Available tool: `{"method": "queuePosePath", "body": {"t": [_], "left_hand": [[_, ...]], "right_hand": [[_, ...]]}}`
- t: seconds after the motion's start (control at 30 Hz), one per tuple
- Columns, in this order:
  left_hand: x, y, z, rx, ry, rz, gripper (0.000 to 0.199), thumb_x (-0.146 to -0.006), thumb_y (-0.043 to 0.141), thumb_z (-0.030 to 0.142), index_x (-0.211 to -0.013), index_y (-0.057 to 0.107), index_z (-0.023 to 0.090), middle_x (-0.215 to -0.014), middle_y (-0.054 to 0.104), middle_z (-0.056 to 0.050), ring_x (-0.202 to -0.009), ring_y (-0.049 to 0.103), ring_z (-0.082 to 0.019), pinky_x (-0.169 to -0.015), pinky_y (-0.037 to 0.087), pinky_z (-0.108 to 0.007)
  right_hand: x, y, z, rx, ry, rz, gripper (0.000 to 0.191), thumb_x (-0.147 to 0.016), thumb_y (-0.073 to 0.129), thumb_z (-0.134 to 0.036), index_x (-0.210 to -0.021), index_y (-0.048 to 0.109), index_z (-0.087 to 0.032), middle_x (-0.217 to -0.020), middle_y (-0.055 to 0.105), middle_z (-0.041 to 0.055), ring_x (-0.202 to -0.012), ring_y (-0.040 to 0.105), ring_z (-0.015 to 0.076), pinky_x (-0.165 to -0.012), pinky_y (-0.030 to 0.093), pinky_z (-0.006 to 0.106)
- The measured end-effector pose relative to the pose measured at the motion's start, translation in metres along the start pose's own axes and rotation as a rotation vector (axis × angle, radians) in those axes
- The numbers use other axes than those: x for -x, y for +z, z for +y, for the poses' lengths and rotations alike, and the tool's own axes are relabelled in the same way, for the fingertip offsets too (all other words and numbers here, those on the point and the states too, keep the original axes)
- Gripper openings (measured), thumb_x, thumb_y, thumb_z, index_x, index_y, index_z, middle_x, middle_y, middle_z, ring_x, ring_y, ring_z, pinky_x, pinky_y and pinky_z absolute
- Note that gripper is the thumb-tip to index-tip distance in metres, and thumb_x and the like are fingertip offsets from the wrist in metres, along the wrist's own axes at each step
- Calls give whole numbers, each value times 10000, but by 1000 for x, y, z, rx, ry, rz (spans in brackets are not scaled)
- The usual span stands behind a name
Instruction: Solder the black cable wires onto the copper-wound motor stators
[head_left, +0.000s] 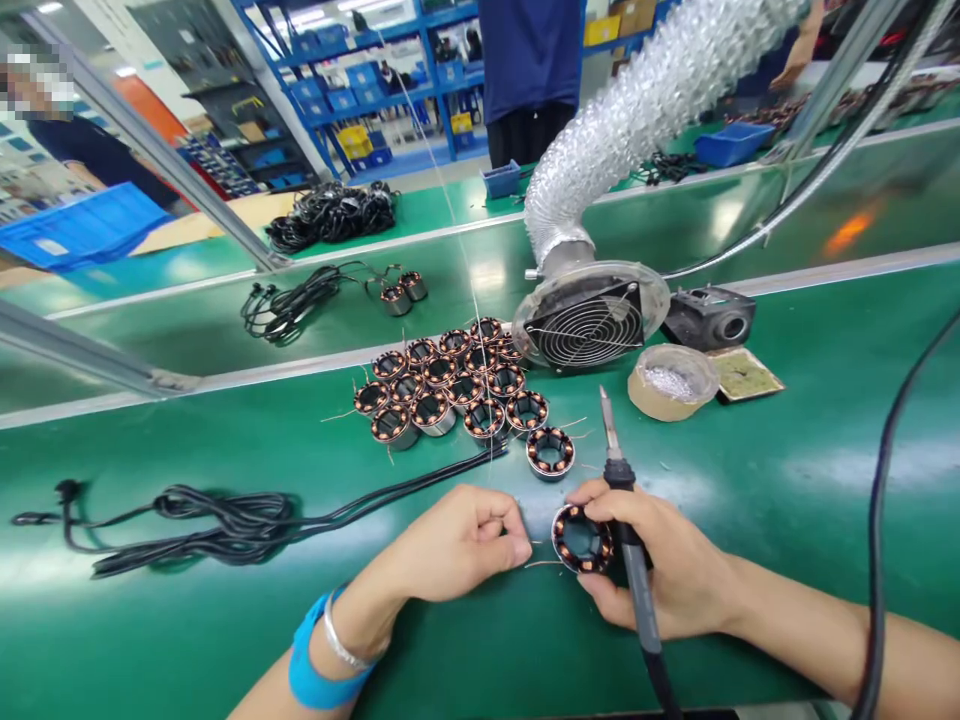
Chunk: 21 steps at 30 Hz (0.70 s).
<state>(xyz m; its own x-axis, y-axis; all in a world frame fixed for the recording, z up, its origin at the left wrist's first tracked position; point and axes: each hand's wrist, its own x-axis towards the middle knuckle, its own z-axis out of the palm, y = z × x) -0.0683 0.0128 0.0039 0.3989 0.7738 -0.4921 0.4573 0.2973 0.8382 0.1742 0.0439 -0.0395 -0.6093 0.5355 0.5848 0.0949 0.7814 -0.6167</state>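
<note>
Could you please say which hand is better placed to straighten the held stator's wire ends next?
Probably the left hand: it is close to the wire ends, while the right hand holds the stator and soldering iron.

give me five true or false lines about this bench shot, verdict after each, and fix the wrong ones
1. The right hand holds both a soldering iron and a copper-wound ring. True.
2. The blue wristband is on the right arm. False: the blue wristband is on the left arm, beside a silver bangle.
3. The soldering iron's tip is dipped in the round tub. False: the tip is apart from the tub.
4. A round grille sits at the end of the silver duct. True.
5. The fingertips of the left hand rest on the grille. False: they are near the held ring's wire ends.
</note>
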Motion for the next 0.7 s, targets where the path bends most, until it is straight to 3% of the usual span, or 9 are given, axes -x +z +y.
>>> {"method": "queuePosePath", "body": {"t": [0.1,0.23,0.37,0.47,0.7], "left_hand": [[5,8,7,49,-10,60,284,-855,584,395,-705,525,162,-520,343,78,-500,247,-88,-456,189,-227],[7,19,21,-1,112,166,309,-931,482,378,-731,546,152,-630,438,37,-596,354,-104,-545,286,-225],[6,15,27,-148,160,130,331,-972,418,350,-780,604,153,-688,526,19,-645,432,-113,-612,329,-233],[4,6,21,-185,130,178,282,-973,412,358,-866,587,165,-648,443,48,-584,358,-104,-556,280,-234],[-9,3,14,-10,69,100,277,-893,530,402,-753,512,164,-604,374,59,-554,294,-95,-513,224,-228]], "right_hand": [[-1,0,-1,2,34,-3,461,-740,587,-141,-1164,410,-181,-1023,633,95,-941,648,222,-760,567,332],[-2,-2,-4,57,76,-29,432,-742,560,-149,-1148,419,-200,-975,641,70,-839,646,208,-698,564,328],[-3,-3,-4,54,68,-19,448,-739,562,-151,-1159,415,-200,-934,640,55,-786,635,195,-660,550,312],[-4,-3,-4,53,72,-30,437,-730,568,-157,-1139,421,-203,-945,643,54,-799,638,198,-681,545,313],[-4,-2,-3,82,84,-34,420,-730,562,-170,-1126,424,-197,-915,633,46,-756,609,186,-662,521,305]]}}
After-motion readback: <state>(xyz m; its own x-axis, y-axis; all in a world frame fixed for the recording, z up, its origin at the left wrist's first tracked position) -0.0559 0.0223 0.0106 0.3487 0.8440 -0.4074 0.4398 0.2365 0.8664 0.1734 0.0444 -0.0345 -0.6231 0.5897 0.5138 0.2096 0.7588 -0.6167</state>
